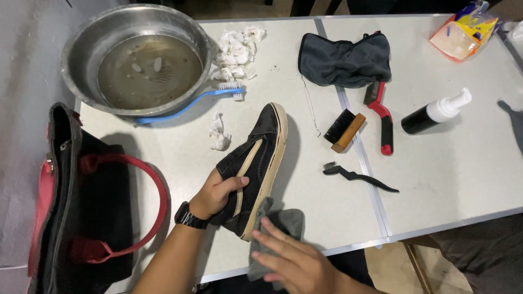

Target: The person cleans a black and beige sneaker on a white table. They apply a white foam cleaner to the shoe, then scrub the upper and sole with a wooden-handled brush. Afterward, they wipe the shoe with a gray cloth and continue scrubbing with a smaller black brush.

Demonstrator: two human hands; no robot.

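The left hand (215, 195) is closed around a black shoe (256, 163) at its heel end, low in the middle of the frame, thumb over the side with the tan stripe. The shoe lies tilted on its side, toe pointing toward the upper centre, its cream sole turned to the right. The right hand (294, 258), at the bottom centre, lies flat with fingers spread on a grey cloth (283, 226), pressing it against the heel end of the sole; it presses rather than clasps. A black watch (189, 216) sits on the left wrist.

All this is over a pale table (436, 179). At the upper left stands a metal basin (136, 57) with murky water, a blue toothbrush (190, 103) leaning on its rim. Just right of the basin lie crumpled white wipes (237, 51), and one more wad (219, 133) lies just left of the shoe's toe. At the upper centre is a dark pouch (344, 59); below it are a red-handled brush (381, 117), a wooden brush (344, 130) and a thin black brush (357, 175). To the right lies a dark bottle (436, 111) with a white pump, on its side. A colourful packet (463, 32) sits at the upper right. A black and red bag (81, 201) fills the lower left
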